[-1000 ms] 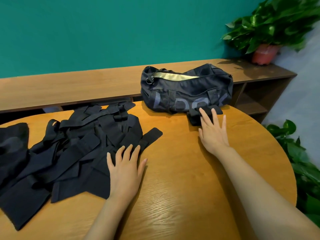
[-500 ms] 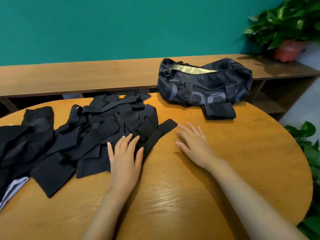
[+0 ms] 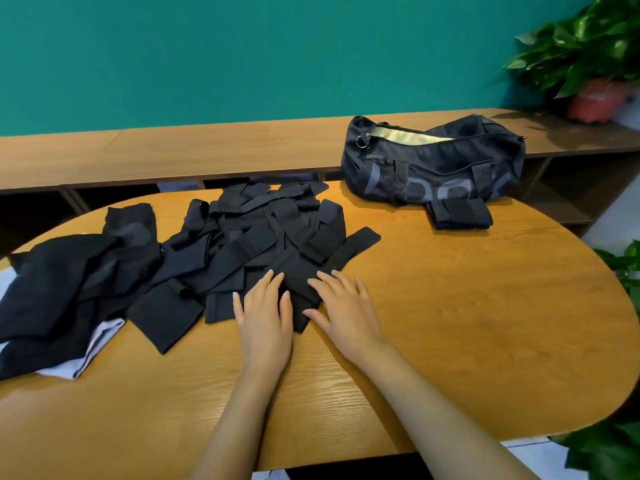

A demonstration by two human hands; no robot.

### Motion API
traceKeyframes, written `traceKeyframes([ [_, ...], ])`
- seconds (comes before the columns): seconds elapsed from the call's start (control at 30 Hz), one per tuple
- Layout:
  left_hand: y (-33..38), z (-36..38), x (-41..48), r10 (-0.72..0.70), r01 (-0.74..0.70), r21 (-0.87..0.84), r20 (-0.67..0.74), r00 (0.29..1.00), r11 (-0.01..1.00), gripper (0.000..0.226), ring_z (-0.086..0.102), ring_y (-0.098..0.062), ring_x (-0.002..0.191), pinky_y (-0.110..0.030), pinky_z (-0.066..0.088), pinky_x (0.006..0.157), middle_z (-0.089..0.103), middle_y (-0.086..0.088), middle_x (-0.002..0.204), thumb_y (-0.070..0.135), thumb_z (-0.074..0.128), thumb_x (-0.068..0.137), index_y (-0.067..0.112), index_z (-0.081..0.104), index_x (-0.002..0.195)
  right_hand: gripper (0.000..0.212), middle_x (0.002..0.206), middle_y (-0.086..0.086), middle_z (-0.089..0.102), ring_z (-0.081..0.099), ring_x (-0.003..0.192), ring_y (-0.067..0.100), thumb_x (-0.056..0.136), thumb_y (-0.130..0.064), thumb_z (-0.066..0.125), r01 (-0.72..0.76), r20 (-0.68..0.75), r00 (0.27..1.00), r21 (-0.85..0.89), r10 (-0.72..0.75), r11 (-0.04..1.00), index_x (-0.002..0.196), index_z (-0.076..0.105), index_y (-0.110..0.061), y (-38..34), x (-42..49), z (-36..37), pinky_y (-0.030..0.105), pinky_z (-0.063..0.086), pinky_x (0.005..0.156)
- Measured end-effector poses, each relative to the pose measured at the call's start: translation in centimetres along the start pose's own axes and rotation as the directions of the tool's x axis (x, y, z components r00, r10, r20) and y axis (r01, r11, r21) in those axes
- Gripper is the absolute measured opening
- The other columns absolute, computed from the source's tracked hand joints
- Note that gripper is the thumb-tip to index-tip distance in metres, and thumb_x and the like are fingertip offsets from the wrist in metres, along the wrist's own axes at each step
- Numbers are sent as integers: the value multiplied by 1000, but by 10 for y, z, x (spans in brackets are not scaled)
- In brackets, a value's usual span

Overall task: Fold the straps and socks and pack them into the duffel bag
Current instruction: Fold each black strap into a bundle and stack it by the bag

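From the head camera, the left hand (image 3: 265,315) and the right hand (image 3: 343,311) lie flat side by side, fingers straight and holding nothing, fingertips resting on the near edge of the heap of black straps (image 3: 263,233) in the middle of the wooden worktop (image 3: 450,323). Dark socks (image 3: 69,282) lie crumpled to the left of the heap. The duffel bag (image 3: 433,164) sits unzipped at the far right edge, a folded strap (image 3: 459,213) just in front of it
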State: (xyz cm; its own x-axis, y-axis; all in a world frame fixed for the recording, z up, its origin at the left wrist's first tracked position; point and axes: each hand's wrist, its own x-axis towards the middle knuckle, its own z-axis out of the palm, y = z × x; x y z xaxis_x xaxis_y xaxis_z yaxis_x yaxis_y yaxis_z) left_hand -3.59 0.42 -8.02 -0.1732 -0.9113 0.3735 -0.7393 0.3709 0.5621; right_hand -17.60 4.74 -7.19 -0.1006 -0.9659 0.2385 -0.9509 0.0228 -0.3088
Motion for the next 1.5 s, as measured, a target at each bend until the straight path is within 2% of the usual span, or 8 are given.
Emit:
traceKeyframes([
  [0.2, 4, -1, 1, -48, 44, 108, 37, 998, 993, 56, 38, -16, 135, -45, 2, 121, 51, 0, 140, 32, 48, 99, 20, 28, 150, 20, 89, 12, 72, 69, 92, 32, 78, 3, 74, 79, -159, 984, 16, -76, 997, 97, 72, -4, 13, 12, -5, 41, 48, 98],
  [0.33, 5, 1, 0, -54, 45, 158, 49, 997, 986, 57, 35, -18, 138, -48, -4, 120, 48, -1, 144, 28, 53, 97, 18, 32, 148, 25, 99, 15, 72, 69, 98, 30, 79, 9, 71, 27, -262, 965, -4, -27, 1000, 101, 71, -3, 54, -14, -33, 39, 37, 104],
  [0.57, 7, 3, -1, -19, 0, 264, 71, 997, 965, 40, 34, -21, 139, -54, -8, 117, 40, -4, 151, 28, 49, 99, 17, 51, 137, 27, 138, 3, 57, 45, 134, 16, 96, -16, 57, -124, -20, 992, -92, 123, 988, 123, 64, -17, 122, -68, -66, 34, 15, 119],
  [0.7, 26, 9, 3, 255, -257, 270, 43, 966, 928, 32, 49, -24, 128, -57, 1, 118, 56, -7, 136, 13, 59, 92, 13, 63, 123, 50, 154, -9, 33, 22, 145, 9, 97, -52, 43, -101, 36, 994, -72, 104, 992, 140, 48, -26, 111, -64, -70, 42, 9, 123],
  [0.8, 50, 19, 22, 394, -438, 263, 204, 896, 860, 31, 48, -19, 129, -48, -4, 119, 59, -1, 133, 19, 51, 97, 15, 63, 125, 53, 158, -11, 26, 14, 147, 7, 100, -52, 37, -43, 67, 997, -53, 46, 998, 146, 38, -28, 97, -43, -64, 42, 5, 123],
  [1.0, 66, 42, 72, 332, -461, 298, 396, 856, 836, 38, 35, -14, 136, -43, -11, 118, 47, 3, 143, 27, 34, 104, 19, 54, 135, 47, 153, -5, 37, 27, 143, 12, 102, -38, 44, -125, 21, 992, 0, 125, 992, 146, 37, -25, 88, 27, -47, 39, 12, 121],
  [1.2, 46, 59, 85, 211, -413, 299, 528, 823, 860, 50, 13, -10, 148, -60, -9, 116, 15, 9, 162, 38, 21, 106, 28, 17, 154, 55, 163, -10, 1, -8, 150, 17, 105, -47, 15, -100, 313, 940, -118, 133, 988, 156, 5, -30, 95, 54, -28, 51, -6, 119],
  [1.5, 48, 63, 80, 196, -378, 314, 484, 853, 871, 48, 13, -12, 148, -65, -10, 111, 16, 9, 161, 36, 21, 106, 33, 17, 154, 56, 164, -6, -6, -12, 150, 24, 105, -45, 11, -422, 172, 870, -222, 461, 879, 156, 2, -25, 125, 0, -41, 56, -6, 117],
])
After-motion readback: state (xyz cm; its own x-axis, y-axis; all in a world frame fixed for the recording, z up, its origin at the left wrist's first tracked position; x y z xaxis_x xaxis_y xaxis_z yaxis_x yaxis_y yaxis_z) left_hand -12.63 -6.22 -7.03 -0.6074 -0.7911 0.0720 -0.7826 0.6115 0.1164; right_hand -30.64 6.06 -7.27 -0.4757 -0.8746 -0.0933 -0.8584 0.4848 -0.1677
